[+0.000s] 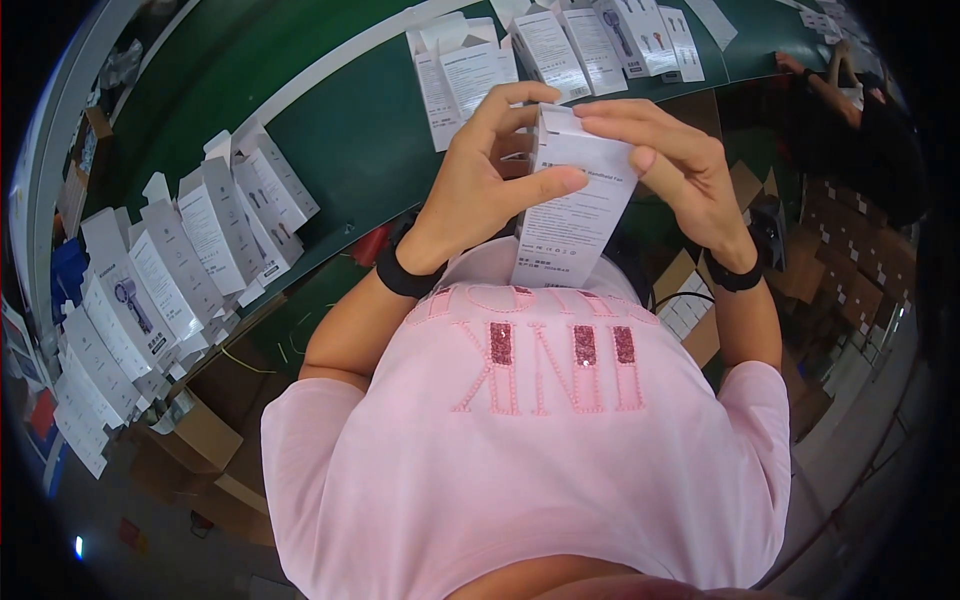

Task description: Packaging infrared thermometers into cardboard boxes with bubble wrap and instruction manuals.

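A tall white printed carton [572, 215] stands in front of my chest, tilted slightly, its top end up between my hands. My left hand [490, 180] is closed around its left side, the thumb lying across the printed face and the fingers behind the upper edge. My right hand [675, 165] grips the top right of the carton, with fingers stretched over the top flap [560, 120] and the thumb by the right edge. The top looks folded over. Whatever may be inside the carton is hidden.
Several similar white cartons [470, 80] with raised flaps stand along the green table [345, 160] ahead, and more cartons [205, 240] line its left edge. Brown cardboard boxes [195, 440] sit below at left. At the far right, another person's arm [830, 95] rests near the table.
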Demonstrator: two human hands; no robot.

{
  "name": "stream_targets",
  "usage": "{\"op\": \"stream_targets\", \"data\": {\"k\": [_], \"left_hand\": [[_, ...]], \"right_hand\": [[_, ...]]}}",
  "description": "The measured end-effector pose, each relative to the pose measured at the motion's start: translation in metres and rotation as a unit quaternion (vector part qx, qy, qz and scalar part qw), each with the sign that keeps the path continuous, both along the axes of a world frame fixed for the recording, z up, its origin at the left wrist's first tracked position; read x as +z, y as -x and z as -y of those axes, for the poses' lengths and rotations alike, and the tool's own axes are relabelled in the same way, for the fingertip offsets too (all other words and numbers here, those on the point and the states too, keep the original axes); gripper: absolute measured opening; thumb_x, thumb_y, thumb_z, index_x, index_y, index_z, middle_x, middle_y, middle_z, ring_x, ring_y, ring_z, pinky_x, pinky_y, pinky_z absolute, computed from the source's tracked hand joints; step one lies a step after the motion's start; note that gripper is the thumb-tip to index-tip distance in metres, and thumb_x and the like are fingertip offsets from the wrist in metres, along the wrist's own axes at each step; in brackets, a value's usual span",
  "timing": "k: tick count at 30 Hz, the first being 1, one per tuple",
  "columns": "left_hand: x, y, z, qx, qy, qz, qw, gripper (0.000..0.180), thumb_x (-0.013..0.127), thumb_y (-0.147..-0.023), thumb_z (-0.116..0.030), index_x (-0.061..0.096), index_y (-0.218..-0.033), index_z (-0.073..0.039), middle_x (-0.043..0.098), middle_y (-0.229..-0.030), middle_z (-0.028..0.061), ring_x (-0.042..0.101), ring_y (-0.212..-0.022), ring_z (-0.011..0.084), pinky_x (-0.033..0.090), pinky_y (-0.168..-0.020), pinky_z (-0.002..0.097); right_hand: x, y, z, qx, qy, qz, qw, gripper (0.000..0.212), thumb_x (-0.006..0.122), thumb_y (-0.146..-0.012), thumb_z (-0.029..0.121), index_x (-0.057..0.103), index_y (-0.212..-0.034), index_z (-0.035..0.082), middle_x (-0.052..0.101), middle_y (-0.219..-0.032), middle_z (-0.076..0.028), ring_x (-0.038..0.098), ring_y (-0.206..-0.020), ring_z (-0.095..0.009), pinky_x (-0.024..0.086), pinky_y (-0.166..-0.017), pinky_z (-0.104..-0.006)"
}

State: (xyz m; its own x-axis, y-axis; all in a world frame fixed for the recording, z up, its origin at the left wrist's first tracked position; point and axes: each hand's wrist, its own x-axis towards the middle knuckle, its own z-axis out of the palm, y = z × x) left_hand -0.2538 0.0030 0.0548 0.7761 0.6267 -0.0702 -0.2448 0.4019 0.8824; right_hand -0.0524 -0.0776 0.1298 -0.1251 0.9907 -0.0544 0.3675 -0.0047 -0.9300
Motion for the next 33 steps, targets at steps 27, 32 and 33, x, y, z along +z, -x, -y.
{"op": "stream_targets", "data": {"k": [27,32,33], "left_hand": [[-0.092,-0.185,-0.367,-0.033,-0.13,-0.274,0.952,0.085,0.063,-0.09,-0.033,0.013,-0.148,0.005,0.049,-0.133,0.0293,0.041,-0.131,0.0359,0.032,-0.11,0.0347],[-0.144,-0.301,-0.394,0.123,-0.204,-0.555,0.797,0.133,0.085,-0.064,-0.049,0.0,-0.145,0.012,0.047,-0.132,0.0328,0.044,-0.127,0.0384,0.038,-0.105,0.0386],[-0.153,-0.316,-0.398,0.138,-0.204,-0.525,0.815,0.128,0.085,-0.063,-0.048,0.008,-0.144,0.013,0.05,-0.128,0.0317,0.048,-0.122,0.0372,0.041,-0.101,0.0369]], "right_hand": [[-0.222,-0.592,-0.143,-0.456,0.023,0.579,0.675,0.077,0.074,-0.079,0.036,0.042,-0.138,-0.002,0.051,-0.131,-0.028,0.053,-0.121,-0.035,0.046,-0.094,-0.0424],[-0.174,-0.385,-0.285,-0.192,0.028,0.157,0.968,0.073,0.073,-0.08,0.046,0.051,-0.127,-0.005,0.062,-0.089,-0.008,0.057,-0.081,-0.015,0.046,-0.072,-0.0302],[-0.209,-0.355,-0.316,-0.193,0.002,0.103,0.976,0.075,0.072,-0.078,0.051,0.055,-0.121,-0.008,0.063,-0.095,-0.01,0.058,-0.085,-0.018,0.046,-0.074,-0.0314]]}}
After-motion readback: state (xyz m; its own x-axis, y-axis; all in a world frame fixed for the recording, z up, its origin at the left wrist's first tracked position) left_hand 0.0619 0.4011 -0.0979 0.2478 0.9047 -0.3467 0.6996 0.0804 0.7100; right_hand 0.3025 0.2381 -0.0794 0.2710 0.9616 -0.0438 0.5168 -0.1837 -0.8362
